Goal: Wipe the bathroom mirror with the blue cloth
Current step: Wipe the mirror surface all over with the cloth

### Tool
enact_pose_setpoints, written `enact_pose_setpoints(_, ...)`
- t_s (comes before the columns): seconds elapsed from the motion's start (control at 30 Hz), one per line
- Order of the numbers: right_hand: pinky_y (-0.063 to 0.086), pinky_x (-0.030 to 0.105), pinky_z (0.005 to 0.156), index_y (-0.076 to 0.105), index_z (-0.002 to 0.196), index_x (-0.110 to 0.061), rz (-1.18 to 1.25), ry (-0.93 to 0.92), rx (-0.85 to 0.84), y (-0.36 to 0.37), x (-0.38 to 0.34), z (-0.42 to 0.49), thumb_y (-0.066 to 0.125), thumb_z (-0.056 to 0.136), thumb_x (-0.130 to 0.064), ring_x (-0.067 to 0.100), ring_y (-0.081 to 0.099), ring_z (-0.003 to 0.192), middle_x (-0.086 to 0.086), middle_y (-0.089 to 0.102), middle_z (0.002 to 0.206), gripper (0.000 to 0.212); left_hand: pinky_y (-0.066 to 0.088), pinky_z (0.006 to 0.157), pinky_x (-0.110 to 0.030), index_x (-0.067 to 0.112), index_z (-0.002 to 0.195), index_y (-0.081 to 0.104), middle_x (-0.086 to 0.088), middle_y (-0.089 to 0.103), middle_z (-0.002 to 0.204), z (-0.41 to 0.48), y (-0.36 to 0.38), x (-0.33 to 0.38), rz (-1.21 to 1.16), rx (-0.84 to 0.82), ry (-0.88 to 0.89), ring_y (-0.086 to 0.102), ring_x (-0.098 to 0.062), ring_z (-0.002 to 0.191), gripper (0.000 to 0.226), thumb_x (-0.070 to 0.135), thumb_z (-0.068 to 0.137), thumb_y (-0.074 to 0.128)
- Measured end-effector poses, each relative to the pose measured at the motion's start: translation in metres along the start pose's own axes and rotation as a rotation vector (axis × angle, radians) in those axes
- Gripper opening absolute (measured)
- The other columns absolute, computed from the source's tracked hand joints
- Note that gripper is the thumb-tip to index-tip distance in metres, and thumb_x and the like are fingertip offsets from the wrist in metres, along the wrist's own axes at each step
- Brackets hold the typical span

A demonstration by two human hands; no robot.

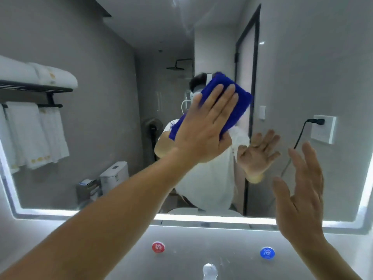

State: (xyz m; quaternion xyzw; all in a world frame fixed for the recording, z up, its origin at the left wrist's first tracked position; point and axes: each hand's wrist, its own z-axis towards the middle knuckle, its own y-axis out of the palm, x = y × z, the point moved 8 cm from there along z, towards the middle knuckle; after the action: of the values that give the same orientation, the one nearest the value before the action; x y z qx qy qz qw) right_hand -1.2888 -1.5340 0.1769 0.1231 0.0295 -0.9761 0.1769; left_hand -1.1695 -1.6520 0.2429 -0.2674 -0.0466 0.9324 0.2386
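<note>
Left hand lies flat, fingers straight and slightly fanned, pressing the blue cloth against the mirror. The cloth is folded into a pad, tilted with its long side running up to the right. It sits near the middle of the glass, well apart from all four lit edges. I see broad open glass to the left of it and above, and a narrower strip to the right. Right hand holds nothing: fingers straight and spread, raised in front of the mirror's lower right corner and apart from the glass. Below the mirror's bottom edge, the counter carries a red knob, a blue knob and a tap between them, all well below both hands.
</note>
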Motion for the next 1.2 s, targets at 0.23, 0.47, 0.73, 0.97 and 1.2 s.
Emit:
enact_pose_setpoints(0.23, 0.007, 0.022, 0.120, 0.027, 0.151, -0.021, 0.129, 0.093, -0.144, 0.034, -0.019, -0.007, 0.033, 0.092, -0.032, 0.008, 0.007, 0.149, -0.003, 0.014, 0.161, 0.061, 0.017, 0.119, -0.055, 0.011, 0.156, 0.016, -0.009, 0.019, 0.162, -0.087, -0.009, -0.077, 0.087, 0.071, -0.173, 0.017, -0.028, 0.150, 0.082, 0.040, 0.090, 0.053)
enact_pose_setpoints(0.47, 0.014, 0.046, 0.121, 0.031, 0.151, -0.015, 0.121, 0.039, -0.160, 0.050, -0.039, 0.007, 0.035, 0.091, -0.031, 0.017, 0.009, 0.151, 0.002, 0.015, 0.161, 0.062, 0.013, 0.120, -0.055, 0.007, 0.156, 0.012, -0.012, 0.012, 0.164, -0.100, -0.023, -0.133, 0.076, -0.008, -0.521, 0.007, -0.028, 0.151, 0.075, 0.046, 0.094, 0.030)
enact_pose_setpoints(0.73, 0.012, 0.039, 0.121, 0.031, 0.152, -0.012, 0.100, 0.050, -0.135, 0.067, -0.043, 0.010, 0.039, 0.092, -0.023, 0.013, 0.007, 0.151, -0.001, 0.014, 0.162, 0.061, -0.003, 0.121, -0.050, 0.006, 0.156, 0.002, -0.012, -0.001, 0.164, -0.062, -0.002, -0.056, 0.042, 0.026, -0.523, -0.004, -0.029, 0.151, 0.079, 0.044, 0.095, 0.034)
enact_pose_setpoints(0.97, 0.003, 0.015, 0.117, 0.031, 0.151, -0.016, 0.106, 0.106, -0.107, 0.081, -0.058, 0.012, 0.035, 0.092, -0.032, 0.003, 0.005, 0.148, -0.005, 0.016, 0.161, 0.062, 0.009, 0.122, -0.049, 0.009, 0.155, 0.017, -0.007, 0.016, 0.163, -0.064, -0.010, -0.084, 0.062, -0.012, 0.047, 0.009, -0.024, 0.152, 0.076, 0.036, 0.091, 0.047)
enact_pose_setpoints(1.2, 0.018, 0.051, 0.119, 0.034, 0.151, -0.011, 0.147, -0.003, -0.106, 0.085, -0.096, 0.004, 0.036, 0.092, -0.031, 0.014, 0.010, 0.150, -0.020, 0.008, 0.158, 0.062, 0.003, 0.122, -0.044, 0.014, 0.156, -0.003, -0.007, 0.000, 0.165, -0.105, -0.043, -0.236, 0.070, 0.005, -0.515, -0.004, -0.020, 0.152, 0.078, 0.039, 0.092, 0.032)
